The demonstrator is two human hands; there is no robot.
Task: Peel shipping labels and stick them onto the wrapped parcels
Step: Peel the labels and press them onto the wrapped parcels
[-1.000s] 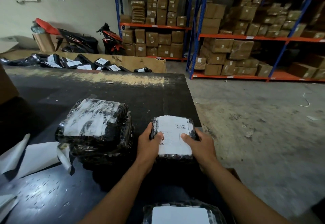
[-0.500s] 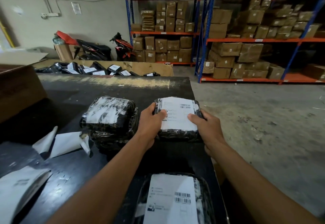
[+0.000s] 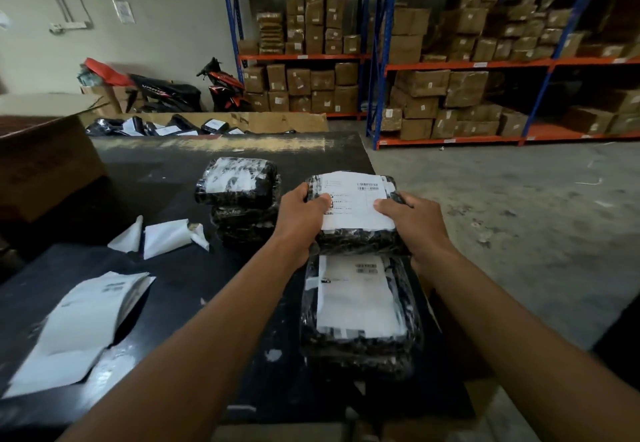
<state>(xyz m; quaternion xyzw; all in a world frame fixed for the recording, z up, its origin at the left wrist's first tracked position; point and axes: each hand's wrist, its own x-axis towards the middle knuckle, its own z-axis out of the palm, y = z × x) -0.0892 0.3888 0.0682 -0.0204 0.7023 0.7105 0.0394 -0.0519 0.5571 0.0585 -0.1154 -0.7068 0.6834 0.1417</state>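
Observation:
A black wrapped parcel [image 3: 360, 240] with a white shipping label [image 3: 356, 204] on top is held between both hands above the black table [image 3: 166, 178]. My left hand [image 3: 299, 218] grips its left side, thumb on the label. My right hand [image 3: 414, 221] grips the right side, thumb on the label's right edge. Just below it lies a second labelled parcel [image 3: 360, 306] on a short stack at the table's right edge. Left of the hands stands another stack of wrapped parcels [image 3: 239, 199], its top one with white paper under the film.
Peeled backing papers [image 3: 162, 237] and a larger white sheet [image 3: 79, 323] lie on the table's left. A brown carton [image 3: 45, 161] stands far left. Behind the table a cardboard tray holds labelled parcels [image 3: 166, 128]. Shelves of boxes [image 3: 450, 95] line the back; concrete floor [image 3: 519, 216] lies right.
The held parcel has risen and come toward me, now hovering over the near labelled parcel. The view has shifted, so the table's left side and the near stack show more.

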